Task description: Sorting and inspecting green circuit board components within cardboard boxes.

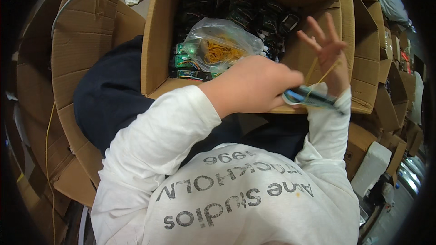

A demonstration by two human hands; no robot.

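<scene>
Head view; left hand (261, 84) grasps dark device (320, 99); right hand (324, 47) splayed, touching yellow band (333, 67)

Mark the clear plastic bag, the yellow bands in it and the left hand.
Clear plastic bag (221, 28): head view, its upper part.
Yellow bands (219, 53): head view, middle of the pile.
Left hand (258, 81): head view, its back.

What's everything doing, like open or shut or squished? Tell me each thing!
Left hand: closed on the dark-and-blue item
Dark-and-blue item: held, blurred
Right hand: open, fingers spread
Thin yellow band: seems stretched
Cardboard box: open
Clear bag: crumpled
Yellow bands: tangled, inside the bag
Green circuit boards: packed in the box
</scene>
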